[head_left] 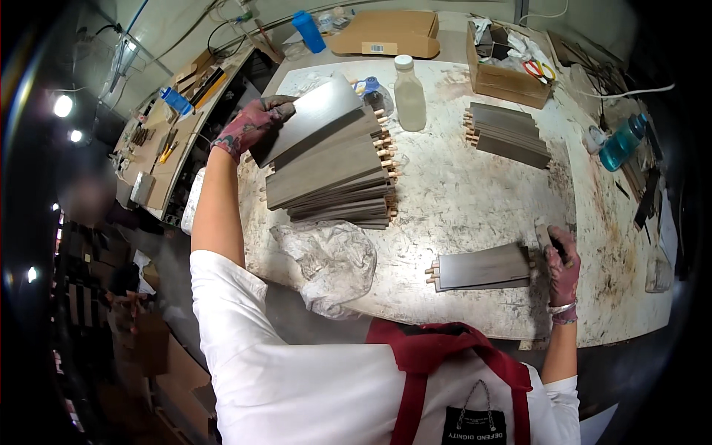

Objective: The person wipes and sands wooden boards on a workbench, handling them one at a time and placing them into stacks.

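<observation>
At the upper left, my left hand (256,127), in a reddish patterned glove with greyed fingertips, is closed on the edge of a flat grey panel (326,104). That panel is tilted and catches the light above a fanned stack of similar grey panels (326,170) with light wooden pegs along their ends. My right hand (562,268), also gloved, is at the right end of a small pile of grey panels (482,268). Its fingers are loosely curved and apart; I see nothing held in them. Whether it touches the pile, I cannot tell.
Crumpled clear plastic (334,267) lies at the worktable's (445,193) front left. Another panel stack (512,133) lies farther right. A bottle of cloudy liquid (410,96) stands behind, near a flat cardboard box (387,33). An open carton (512,83) holds scissors; a teal bottle (623,142) is beyond.
</observation>
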### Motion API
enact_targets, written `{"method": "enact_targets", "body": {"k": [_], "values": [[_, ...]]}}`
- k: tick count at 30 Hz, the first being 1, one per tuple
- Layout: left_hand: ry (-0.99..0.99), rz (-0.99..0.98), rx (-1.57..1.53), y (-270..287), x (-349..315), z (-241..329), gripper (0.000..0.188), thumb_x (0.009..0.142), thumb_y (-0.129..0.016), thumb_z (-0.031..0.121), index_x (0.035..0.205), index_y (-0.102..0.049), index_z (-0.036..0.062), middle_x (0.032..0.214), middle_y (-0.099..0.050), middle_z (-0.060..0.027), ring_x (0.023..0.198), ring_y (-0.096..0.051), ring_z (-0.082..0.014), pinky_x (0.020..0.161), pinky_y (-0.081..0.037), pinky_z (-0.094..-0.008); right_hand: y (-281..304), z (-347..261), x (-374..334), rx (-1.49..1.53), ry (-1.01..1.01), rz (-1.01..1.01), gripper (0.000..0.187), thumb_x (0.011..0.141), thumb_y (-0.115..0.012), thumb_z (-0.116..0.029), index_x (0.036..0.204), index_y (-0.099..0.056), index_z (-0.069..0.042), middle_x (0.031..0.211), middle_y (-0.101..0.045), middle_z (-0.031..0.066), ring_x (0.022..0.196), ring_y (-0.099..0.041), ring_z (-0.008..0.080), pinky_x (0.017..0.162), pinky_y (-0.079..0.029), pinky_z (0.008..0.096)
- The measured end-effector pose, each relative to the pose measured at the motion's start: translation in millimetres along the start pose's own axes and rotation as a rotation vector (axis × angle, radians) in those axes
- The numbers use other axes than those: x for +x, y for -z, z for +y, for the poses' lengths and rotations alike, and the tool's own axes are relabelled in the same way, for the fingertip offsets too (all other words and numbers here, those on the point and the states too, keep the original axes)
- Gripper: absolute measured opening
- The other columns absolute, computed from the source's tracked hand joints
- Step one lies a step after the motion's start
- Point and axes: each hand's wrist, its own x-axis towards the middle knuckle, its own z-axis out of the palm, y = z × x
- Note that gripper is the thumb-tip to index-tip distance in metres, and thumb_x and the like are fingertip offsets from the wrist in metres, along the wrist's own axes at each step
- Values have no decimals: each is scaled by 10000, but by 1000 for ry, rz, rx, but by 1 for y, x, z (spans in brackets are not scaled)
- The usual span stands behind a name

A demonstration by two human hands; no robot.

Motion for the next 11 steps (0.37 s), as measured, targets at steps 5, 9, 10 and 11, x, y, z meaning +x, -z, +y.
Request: {"method": "enact_targets", "body": {"k": [5,9,10,11], "values": [[-160,-216,-352,-42,-40,61,413,912,-556,61,1322,-607,50,1065,-699,-73,854,-633,-148,767,-514,-257,-17,-30,4,105,-131,8,491,913,-661,-255,1292,-567,44,1250,-598,96,1062,-577,165,946,-445,294],[-391,-288,144,-143,-112,55,466,926,-586,206,1390,-554,170,1216,-640,-190,1139,-602,-362,985,-490,-425,-44,-67,10,345,-143,49,563,901,-683,-316,1332,-545,18,1251,-611,103,1155,-574,197,1035,-416,335],[-256,-315,71,-163,-130,51,468,917,-597,224,1380,-567,168,1251,-632,-196,1172,-600,-338,1034,-458,-415,-55,-75,12,471,-143,24,560,895,-697,-312,1336,-549,0,1248,-617,95,1173,-571,200,1044,-414,340],[-258,-322,73,-162,-127,50,468,917,-597,224,1380,-567,168,1251,-632,-196,1172,-600,-338,1034,-458,-415,-64,-81,11,592,-146,19,558,890,-711,-308,1339,-554,-18,1246,-623,88,1192,-568,202,1053,-412,346]]}}
